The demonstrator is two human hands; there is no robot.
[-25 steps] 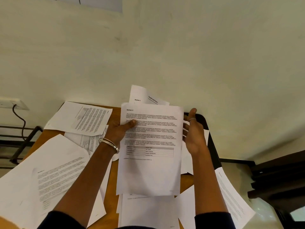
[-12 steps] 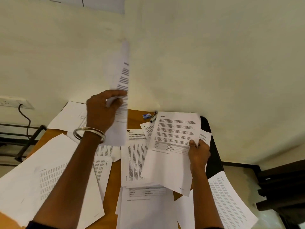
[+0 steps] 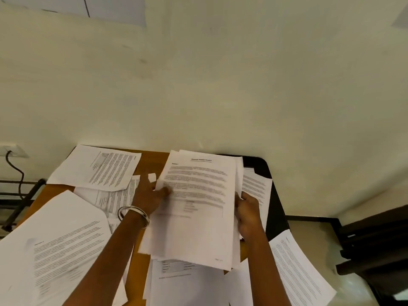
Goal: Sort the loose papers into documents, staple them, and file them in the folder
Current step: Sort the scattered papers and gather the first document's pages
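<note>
The left hand (image 3: pixel 147 196), which a moment ago held one sheet aloft, now pinches the left edge of the paper stack (image 3: pixel 196 208) over the counter (image 3: pixel 152 160); the right hand (image 3: pixel 248 214) pinches its right edge. Sorting continues; stapling waits.

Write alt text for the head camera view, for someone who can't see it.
Two hands hold a sheaf of printed pages above a wooden table: the left hand grips its left edge, the right hand its right edge. More loose printed sheets lie scattered over the table, against a pale wall.
</note>
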